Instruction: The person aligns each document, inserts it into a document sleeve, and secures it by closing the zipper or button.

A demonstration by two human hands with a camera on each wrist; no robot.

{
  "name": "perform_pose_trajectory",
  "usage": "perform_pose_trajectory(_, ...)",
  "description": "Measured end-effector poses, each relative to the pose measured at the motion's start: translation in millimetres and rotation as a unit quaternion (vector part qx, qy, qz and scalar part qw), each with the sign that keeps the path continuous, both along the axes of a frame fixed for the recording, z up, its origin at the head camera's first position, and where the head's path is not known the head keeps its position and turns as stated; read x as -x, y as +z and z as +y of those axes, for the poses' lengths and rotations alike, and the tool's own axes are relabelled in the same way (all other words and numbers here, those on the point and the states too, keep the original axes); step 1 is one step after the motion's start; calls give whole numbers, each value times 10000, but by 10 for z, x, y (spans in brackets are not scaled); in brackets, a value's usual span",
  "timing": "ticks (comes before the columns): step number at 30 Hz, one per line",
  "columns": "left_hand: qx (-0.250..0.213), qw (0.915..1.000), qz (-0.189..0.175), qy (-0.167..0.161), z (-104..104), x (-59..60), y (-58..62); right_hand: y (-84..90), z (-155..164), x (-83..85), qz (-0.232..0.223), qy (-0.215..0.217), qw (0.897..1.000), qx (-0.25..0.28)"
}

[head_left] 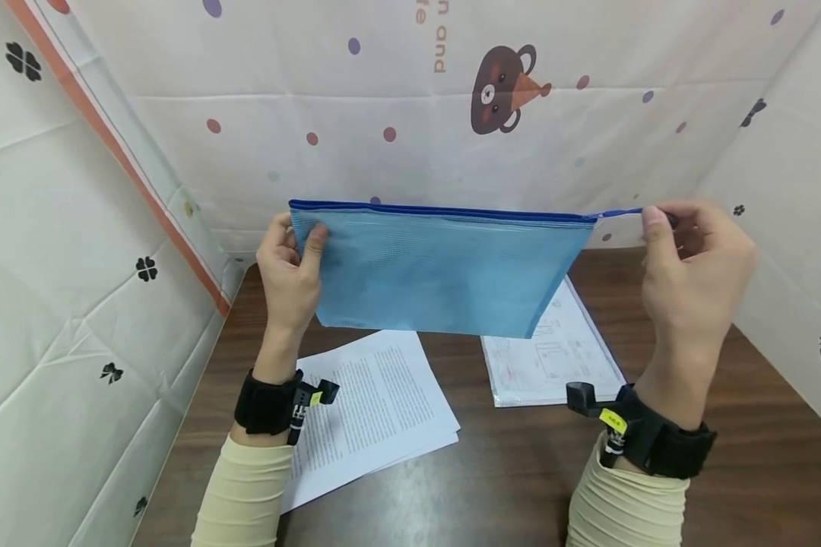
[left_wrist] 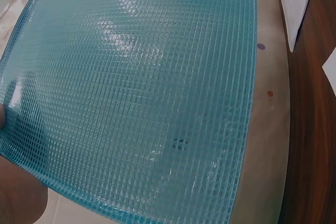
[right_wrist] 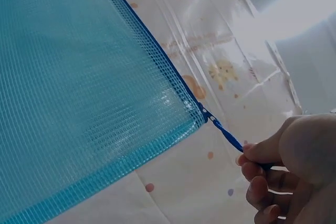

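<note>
Above the desk [head_left: 499, 471], the left hand [head_left: 290, 266] pinches a blue mesh pouch [head_left: 445, 266] by its left end, the right hand [head_left: 698, 266] pinches its zip pull [right_wrist: 229, 138]; working it seems the step, next likely needing that pinch loosened

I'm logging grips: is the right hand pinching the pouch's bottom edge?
No, the right hand pinches the blue zipper pull at one end of the blue mesh pouch's top edge.
</note>
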State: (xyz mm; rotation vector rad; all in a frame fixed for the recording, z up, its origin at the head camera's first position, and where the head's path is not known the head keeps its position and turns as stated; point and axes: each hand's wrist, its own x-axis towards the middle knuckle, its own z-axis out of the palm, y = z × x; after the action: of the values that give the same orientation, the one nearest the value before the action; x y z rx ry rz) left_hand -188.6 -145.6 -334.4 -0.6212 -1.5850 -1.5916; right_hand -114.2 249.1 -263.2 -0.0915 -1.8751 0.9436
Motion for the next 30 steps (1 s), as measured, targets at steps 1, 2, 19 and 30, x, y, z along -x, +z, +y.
perform_pose_trajectory(1, -7, 10000, 10, -7, 3, -1, 1, 6, -8, -5, -8, -64, 10000, 59)
perform_pose_trajectory(2, -11, 10000, 13, -1, 8, -3, 1, 9, -14, -9, -11, -119, 9999, 121)
perform_pose_trajectory(19, -265, 9985, 264, 391, 100, -11, -70, -112, -135, 78, -11, -324, 9994, 122)
perform_pose_trajectory(30, -105, 9862, 1555, 561, 596, -194, -83, -105, -589, 94, -1435, 3548, 9183, -1016)
